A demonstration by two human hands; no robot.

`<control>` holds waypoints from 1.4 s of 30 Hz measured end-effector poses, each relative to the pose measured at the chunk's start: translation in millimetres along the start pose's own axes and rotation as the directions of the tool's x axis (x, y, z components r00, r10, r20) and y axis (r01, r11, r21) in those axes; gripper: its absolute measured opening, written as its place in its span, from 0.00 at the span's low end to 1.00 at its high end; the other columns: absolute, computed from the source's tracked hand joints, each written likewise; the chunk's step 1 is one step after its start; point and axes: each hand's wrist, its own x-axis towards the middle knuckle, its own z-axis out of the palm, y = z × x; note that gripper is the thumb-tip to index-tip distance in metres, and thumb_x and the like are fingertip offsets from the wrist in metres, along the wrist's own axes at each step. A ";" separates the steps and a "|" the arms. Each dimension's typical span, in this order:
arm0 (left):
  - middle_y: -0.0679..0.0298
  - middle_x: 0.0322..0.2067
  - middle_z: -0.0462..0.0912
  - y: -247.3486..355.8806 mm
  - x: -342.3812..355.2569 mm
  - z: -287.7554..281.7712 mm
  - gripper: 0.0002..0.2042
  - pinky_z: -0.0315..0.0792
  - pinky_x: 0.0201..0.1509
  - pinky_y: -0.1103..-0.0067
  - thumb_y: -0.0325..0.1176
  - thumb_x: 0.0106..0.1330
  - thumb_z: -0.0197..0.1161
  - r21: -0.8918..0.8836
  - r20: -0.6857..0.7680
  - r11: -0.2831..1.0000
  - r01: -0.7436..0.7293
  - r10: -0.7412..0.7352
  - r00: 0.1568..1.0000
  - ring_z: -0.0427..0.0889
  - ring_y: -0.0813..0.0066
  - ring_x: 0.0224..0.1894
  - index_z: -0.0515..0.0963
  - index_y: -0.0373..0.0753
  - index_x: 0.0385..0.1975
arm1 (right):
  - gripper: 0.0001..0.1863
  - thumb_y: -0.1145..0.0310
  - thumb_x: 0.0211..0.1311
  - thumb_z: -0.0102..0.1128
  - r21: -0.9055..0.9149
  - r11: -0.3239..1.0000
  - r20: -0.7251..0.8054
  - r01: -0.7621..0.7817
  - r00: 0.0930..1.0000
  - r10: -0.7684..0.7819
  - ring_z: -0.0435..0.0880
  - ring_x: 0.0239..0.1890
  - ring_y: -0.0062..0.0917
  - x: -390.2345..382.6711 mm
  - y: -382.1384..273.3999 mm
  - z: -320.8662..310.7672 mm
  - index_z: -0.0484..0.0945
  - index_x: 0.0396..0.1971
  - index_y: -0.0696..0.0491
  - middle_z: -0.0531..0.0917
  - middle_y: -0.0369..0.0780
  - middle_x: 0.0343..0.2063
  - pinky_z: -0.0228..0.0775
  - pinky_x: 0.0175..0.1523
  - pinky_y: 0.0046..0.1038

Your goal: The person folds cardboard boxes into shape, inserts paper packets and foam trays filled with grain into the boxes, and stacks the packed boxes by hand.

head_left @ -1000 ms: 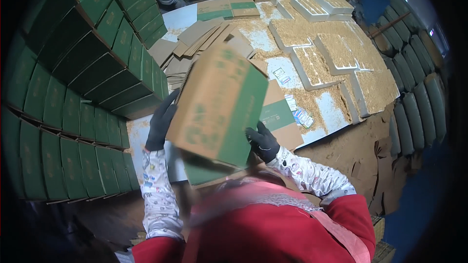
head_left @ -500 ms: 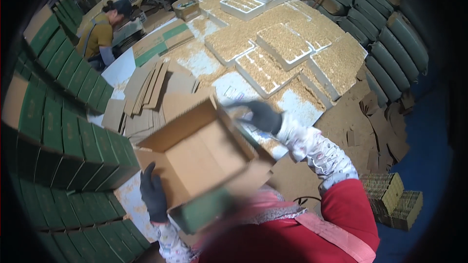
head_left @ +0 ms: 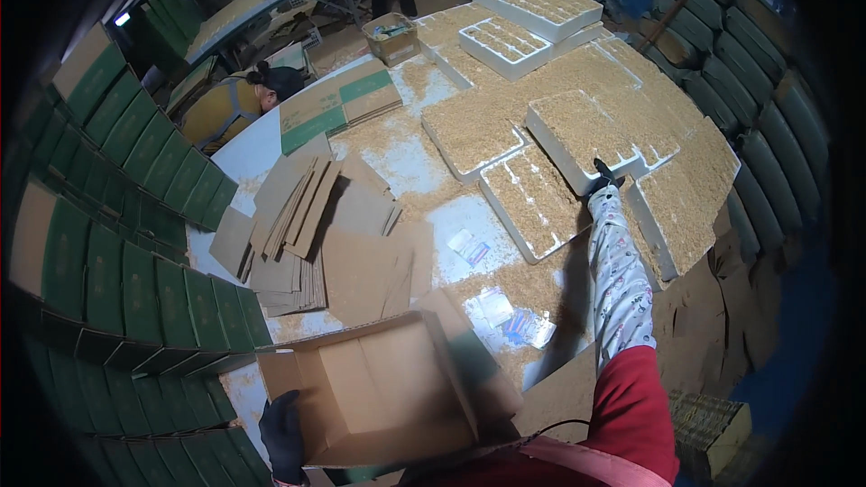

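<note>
Low at the front, an open, empty cardboard box (head_left: 388, 379) tilts toward me. My left hand (head_left: 282, 437), in a dark glove, is closed on its left wall. My right arm stretches far across the table, and my right hand (head_left: 604, 179), gloved too, is closed on the near corner of a white foam tray (head_left: 568, 131) filled with sawdust-like material. Part of its fingers is hidden behind the tray wall. Another foam tray (head_left: 532, 203) lies just left of that hand, with white dividers showing through the filling.
Flat cardboard pieces (head_left: 293, 216) lie piled on the table's left. Green cartons (head_left: 135, 289) form stacks along the left side. Printed cards (head_left: 528, 327) lie near the box. Stuffed sacks (head_left: 767, 126) line the right. A co-worker (head_left: 230, 108) bends down beyond the table's left edge.
My right hand has left the box's side and reached forward and right to the foam tray. The box has come lower, still in my left hand. The co-worker has bent lower.
</note>
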 end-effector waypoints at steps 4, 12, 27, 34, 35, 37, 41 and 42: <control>0.53 0.35 0.79 11.9 5.1 -1.8 0.11 0.69 0.45 0.72 0.24 0.57 0.50 0.005 0.036 1.000 -0.015 0.015 0.999 0.77 0.57 0.40 0.75 0.35 0.38 | 0.24 0.71 0.49 0.58 0.079 0.997 0.085 -0.001 0.996 -0.006 0.76 0.38 0.37 -59.8 -26.1 12.0 0.66 0.50 0.42 0.74 0.41 0.42 0.73 0.42 0.40; 0.52 0.53 0.68 -8.7 11.9 -0.1 0.19 0.60 0.58 0.73 0.30 0.62 0.50 -0.161 0.033 0.980 -0.121 0.127 0.991 0.66 0.60 0.56 0.65 0.35 0.54 | 0.32 0.76 0.51 0.51 -0.147 0.963 0.849 -0.224 0.471 0.239 0.70 0.54 0.39 -389.1 -24.6 33.6 0.56 0.58 0.49 0.67 0.45 0.53 0.67 0.54 0.43; 0.59 0.61 0.56 -72.1 22.0 20.6 0.22 0.59 0.61 0.79 0.36 0.70 0.32 -0.877 0.030 0.466 -0.111 0.285 0.958 0.60 0.73 0.60 0.48 0.36 0.63 | 0.48 0.78 0.36 0.53 -0.497 0.838 0.865 0.227 0.211 0.456 0.61 0.60 0.35 -600.5 15.9 -41.1 0.44 0.64 0.50 0.59 0.44 0.59 0.55 0.62 0.36; 0.62 0.63 0.53 -57.1 8.9 6.4 0.24 0.44 0.66 0.81 0.30 0.67 0.41 -0.870 0.077 0.492 -0.026 0.188 0.979 0.50 0.76 0.65 0.50 0.33 0.62 | 0.47 0.81 0.46 0.54 -0.756 0.366 0.625 0.543 0.430 0.652 0.74 0.36 0.24 -515.5 56.2 -49.8 0.39 0.65 0.40 0.73 0.41 0.43 0.70 0.38 0.26; 0.62 0.63 0.54 -51.9 10.9 0.0 0.24 0.44 0.65 0.82 0.30 0.66 0.43 -0.883 0.106 0.469 0.002 0.197 0.975 0.49 0.76 0.65 0.50 0.33 0.62 | 0.48 0.79 0.47 0.55 -0.793 0.112 0.513 0.599 0.557 0.653 0.75 0.33 0.25 -516.2 56.0 -45.0 0.37 0.65 0.42 0.75 0.42 0.39 0.70 0.38 0.27; 0.62 0.57 0.63 -63.4 32.2 7.2 0.24 0.53 0.61 0.83 0.32 0.66 0.46 -0.871 0.035 0.485 -0.081 0.226 0.973 0.60 0.77 0.59 0.54 0.34 0.61 | 0.46 0.68 0.44 0.61 -0.324 -0.469 0.668 0.822 0.550 0.501 0.80 0.30 0.42 -511.6 77.4 -41.4 0.41 0.59 0.63 0.77 0.52 0.29 0.71 0.36 0.37; 0.61 0.41 0.76 -123.4 120.8 54.0 0.20 0.68 0.41 0.81 0.35 0.60 0.56 -0.792 -0.063 0.610 -0.006 -0.071 0.995 0.74 0.76 0.36 0.67 0.36 0.52 | 0.35 0.58 0.48 0.56 -0.202 -0.678 0.588 0.707 0.641 0.493 0.80 0.33 0.44 -548.0 97.3 -33.7 0.57 0.52 0.63 0.77 0.58 0.31 0.71 0.38 0.41; 0.57 0.39 0.75 -125.2 144.5 67.1 0.21 0.68 0.42 0.76 0.40 0.55 0.60 -0.651 -0.088 0.755 -0.079 0.029 0.996 0.75 0.71 0.37 0.71 0.37 0.47 | 0.32 0.58 0.49 0.55 -0.052 -0.642 0.515 0.765 0.572 0.639 0.80 0.33 0.43 -545.6 98.2 -35.2 0.60 0.51 0.60 0.78 0.56 0.32 0.72 0.38 0.40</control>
